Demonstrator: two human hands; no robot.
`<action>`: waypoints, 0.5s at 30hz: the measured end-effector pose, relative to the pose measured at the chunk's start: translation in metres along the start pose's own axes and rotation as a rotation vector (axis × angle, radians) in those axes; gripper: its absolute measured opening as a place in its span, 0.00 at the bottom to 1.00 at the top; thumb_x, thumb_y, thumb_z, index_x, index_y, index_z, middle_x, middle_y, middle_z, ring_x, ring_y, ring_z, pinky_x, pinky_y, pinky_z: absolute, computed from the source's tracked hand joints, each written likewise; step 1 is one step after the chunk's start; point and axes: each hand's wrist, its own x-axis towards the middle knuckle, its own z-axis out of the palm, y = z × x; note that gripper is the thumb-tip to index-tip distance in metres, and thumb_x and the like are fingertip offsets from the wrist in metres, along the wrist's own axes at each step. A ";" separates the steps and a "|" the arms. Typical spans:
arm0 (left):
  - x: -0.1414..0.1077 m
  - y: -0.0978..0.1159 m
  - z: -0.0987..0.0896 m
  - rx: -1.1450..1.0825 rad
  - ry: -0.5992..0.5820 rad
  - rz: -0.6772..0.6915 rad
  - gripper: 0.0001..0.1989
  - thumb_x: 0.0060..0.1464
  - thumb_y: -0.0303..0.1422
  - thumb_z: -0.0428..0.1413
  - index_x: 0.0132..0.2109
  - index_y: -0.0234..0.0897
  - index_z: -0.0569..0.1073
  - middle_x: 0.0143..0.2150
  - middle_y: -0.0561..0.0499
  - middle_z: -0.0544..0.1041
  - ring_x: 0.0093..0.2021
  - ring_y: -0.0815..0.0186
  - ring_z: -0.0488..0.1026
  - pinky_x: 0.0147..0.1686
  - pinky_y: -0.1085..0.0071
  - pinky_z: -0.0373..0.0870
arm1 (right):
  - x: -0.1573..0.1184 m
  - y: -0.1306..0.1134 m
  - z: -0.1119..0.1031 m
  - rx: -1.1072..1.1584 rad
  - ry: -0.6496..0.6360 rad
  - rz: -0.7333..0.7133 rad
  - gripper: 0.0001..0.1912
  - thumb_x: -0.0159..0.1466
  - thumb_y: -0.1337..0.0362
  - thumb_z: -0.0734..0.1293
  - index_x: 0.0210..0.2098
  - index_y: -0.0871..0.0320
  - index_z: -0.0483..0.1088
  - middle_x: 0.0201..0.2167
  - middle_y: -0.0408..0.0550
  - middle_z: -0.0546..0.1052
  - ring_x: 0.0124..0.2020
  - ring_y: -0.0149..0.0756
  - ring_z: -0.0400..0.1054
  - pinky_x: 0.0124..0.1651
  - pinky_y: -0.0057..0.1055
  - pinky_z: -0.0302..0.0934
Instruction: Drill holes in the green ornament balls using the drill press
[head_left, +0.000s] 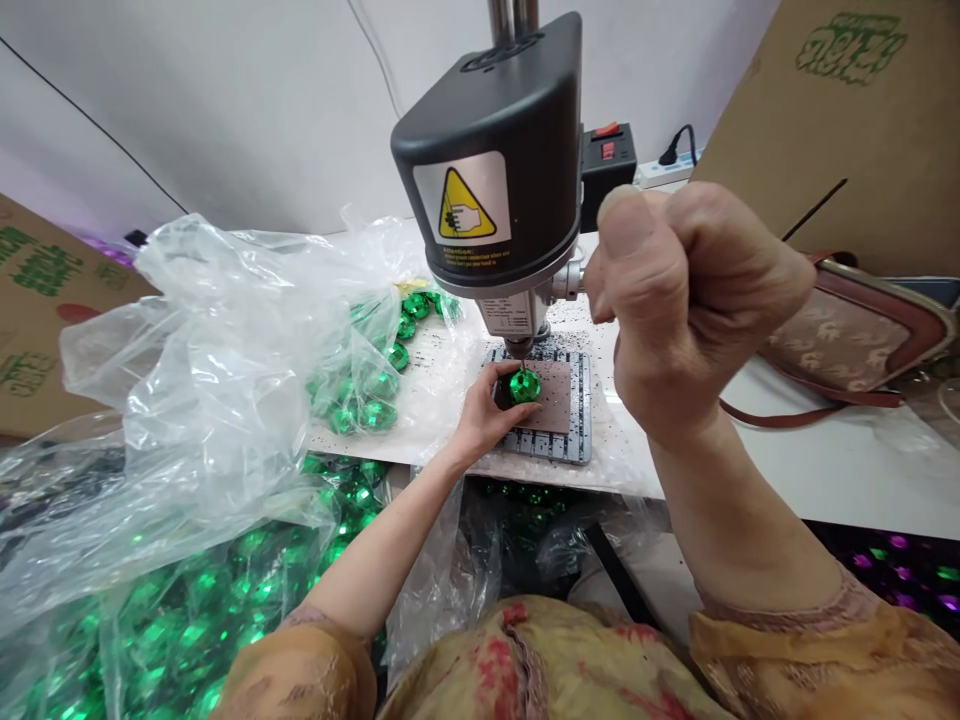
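Observation:
A black drill press with a yellow warning label stands over a slotted metal base. On the base lies a brown board. My left hand holds a shiny green faceted ball on the board between thumb and fingers, right under the drill's chuck. Raised at the right of the drill head, my right hand is closed in a fist at the end of the machine's side shaft. Its fingers hide the handle itself. Dark specks are scattered around the base.
Clear plastic bags with green balls lie at the left and front left. Cardboard boxes stand on both sides. A brown-trimmed bag lies at the right, and a black switch box sits behind the drill.

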 end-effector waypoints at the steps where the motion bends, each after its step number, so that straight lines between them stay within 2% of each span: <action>1: 0.000 0.000 0.001 0.008 -0.007 0.014 0.27 0.48 0.39 0.69 0.52 0.37 0.71 0.50 0.44 0.76 0.54 0.57 0.74 0.56 0.59 0.70 | 0.000 0.000 0.000 -0.013 0.002 0.011 0.25 0.65 0.63 0.66 0.18 0.56 0.49 0.15 0.37 0.58 0.17 0.25 0.53 0.22 0.33 0.45; 8: -0.007 -0.005 0.016 -0.088 0.059 -0.017 0.30 0.49 0.42 0.68 0.56 0.38 0.68 0.54 0.43 0.75 0.56 0.57 0.73 0.58 0.58 0.70 | 0.001 0.005 0.000 0.041 -0.011 -0.040 0.25 0.65 0.62 0.66 0.18 0.57 0.50 0.14 0.37 0.58 0.16 0.22 0.54 0.21 0.31 0.44; 12: -0.008 -0.001 0.017 -0.092 0.080 -0.034 0.27 0.49 0.40 0.68 0.53 0.38 0.69 0.52 0.44 0.76 0.54 0.57 0.75 0.55 0.58 0.72 | -0.005 0.006 -0.003 0.038 -0.018 -0.054 0.25 0.65 0.63 0.65 0.17 0.58 0.49 0.15 0.37 0.55 0.16 0.22 0.51 0.20 0.30 0.44; 15: -0.007 0.003 0.016 -0.068 0.073 -0.044 0.25 0.49 0.39 0.69 0.50 0.37 0.70 0.50 0.44 0.77 0.52 0.56 0.75 0.52 0.58 0.74 | -0.011 0.006 -0.004 -0.008 -0.033 -0.135 0.26 0.65 0.65 0.65 0.17 0.59 0.46 0.13 0.37 0.51 0.16 0.21 0.46 0.19 0.31 0.41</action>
